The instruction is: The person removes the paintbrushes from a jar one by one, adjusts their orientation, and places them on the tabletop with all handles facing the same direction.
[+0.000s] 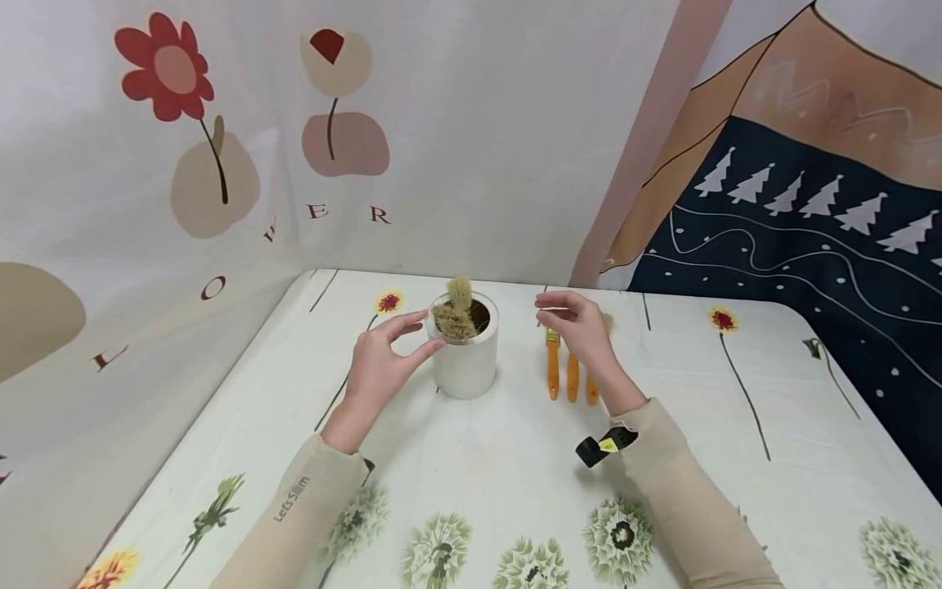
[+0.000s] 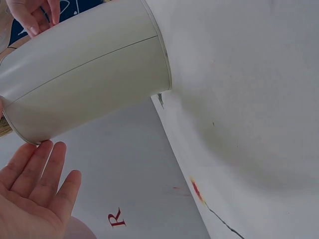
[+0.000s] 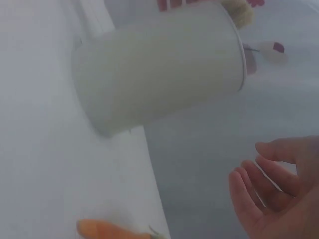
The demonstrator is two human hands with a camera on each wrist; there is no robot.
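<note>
A white cylindrical pot (image 1: 467, 368) stands upright on the table, and beige brush-like bristle tufts (image 1: 454, 322) stick up out of its mouth. My left hand (image 1: 377, 360) is at the pot's left side, with the thumb and fingertips right at the rim. In the left wrist view its fingers (image 2: 52, 167) are fairly straight and spread. To the right of the pot, my right hand (image 1: 580, 329) hovers with loosely bent fingers and nothing between them. Below and behind it lie several orange-handled paintbrushes (image 1: 553, 370), partly hidden by the hand and wrist.
The table carries a white cloth (image 1: 471, 458) printed with flowers and dandelions. Behind it hangs a pale flower-print curtain (image 1: 471, 164), and at the right a dark cloth (image 1: 809, 237) with white trees. A black wrist camera (image 1: 605, 446) hangs at my right sleeve.
</note>
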